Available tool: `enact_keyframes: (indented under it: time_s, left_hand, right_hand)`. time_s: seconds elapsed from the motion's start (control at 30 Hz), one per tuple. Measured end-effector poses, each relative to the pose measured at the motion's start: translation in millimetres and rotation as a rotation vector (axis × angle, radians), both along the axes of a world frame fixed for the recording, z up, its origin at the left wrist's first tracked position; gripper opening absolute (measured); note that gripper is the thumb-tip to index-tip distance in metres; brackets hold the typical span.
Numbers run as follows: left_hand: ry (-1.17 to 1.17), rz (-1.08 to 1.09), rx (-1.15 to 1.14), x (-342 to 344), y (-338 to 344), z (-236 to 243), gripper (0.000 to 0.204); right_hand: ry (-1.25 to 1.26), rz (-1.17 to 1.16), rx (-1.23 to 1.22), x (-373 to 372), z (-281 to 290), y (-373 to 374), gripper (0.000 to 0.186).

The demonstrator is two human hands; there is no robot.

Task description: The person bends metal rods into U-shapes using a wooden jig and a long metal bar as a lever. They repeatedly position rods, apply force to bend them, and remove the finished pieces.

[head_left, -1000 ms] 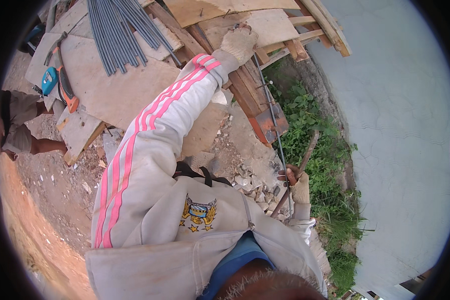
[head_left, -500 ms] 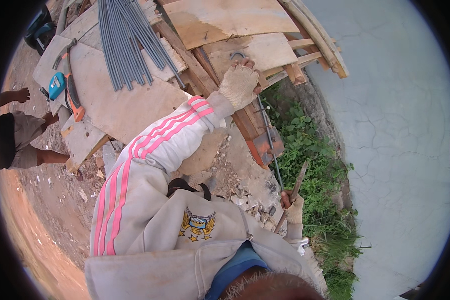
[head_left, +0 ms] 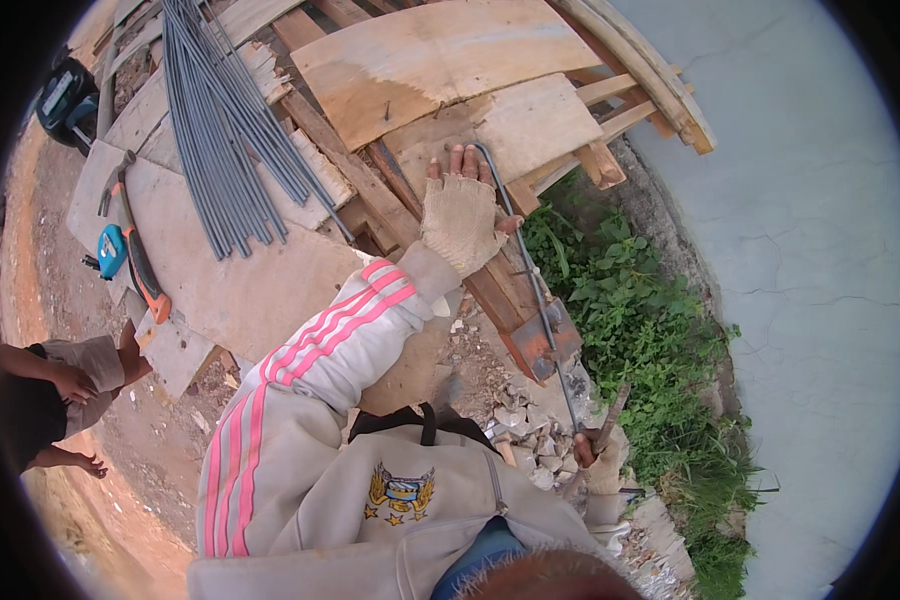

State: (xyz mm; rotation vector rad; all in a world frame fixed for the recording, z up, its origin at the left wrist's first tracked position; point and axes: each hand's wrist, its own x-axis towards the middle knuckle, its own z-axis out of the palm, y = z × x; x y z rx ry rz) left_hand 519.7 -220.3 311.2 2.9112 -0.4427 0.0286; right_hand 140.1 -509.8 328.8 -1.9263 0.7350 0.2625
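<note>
An orange-handled hammer (head_left: 143, 268) lies on the wooden bench (head_left: 250, 295), near its left edge. The left hand (head_left: 465, 215) lies open, thumb at the bent metal rod (head_left: 535, 280) along the right edge; the right hand (head_left: 586, 452) grips a stick (head_left: 611, 413) by the rod's near end.

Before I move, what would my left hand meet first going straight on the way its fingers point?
Your left hand would probably meet the bent end of the grey metal rod first, though depth is unclear.
</note>
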Motion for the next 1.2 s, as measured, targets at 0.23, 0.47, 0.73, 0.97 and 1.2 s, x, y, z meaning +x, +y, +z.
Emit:
enact_keyframes:
  time_s: [0.23,0.47,0.73,0.97,1.2]
  left_hand:
    - [-0.096,0.001,-0.101,-4,-1,0,0.095]
    - [-0.094,0.0,-0.115,-5,-2,-4,0.099]
    - [-0.032,-0.012,-0.12,-2,-2,0,0.099]
    - [-0.049,-0.037,-0.152,-1,-1,-9,0.102]
    - [-0.017,-0.054,-0.166,1,0,-7,0.115]
  right_hand:
    - [0.073,0.032,0.007,-4,-4,-12,0.031]
    - [0.155,-0.007,0.066,-2,5,-16,0.029]
    - [0.122,-0.031,0.105,-5,3,-14,0.029]
    - [0.135,-0.045,0.062,-4,6,-9,0.031]
    - [0.07,-0.054,0.054,-8,4,-3,0.023]
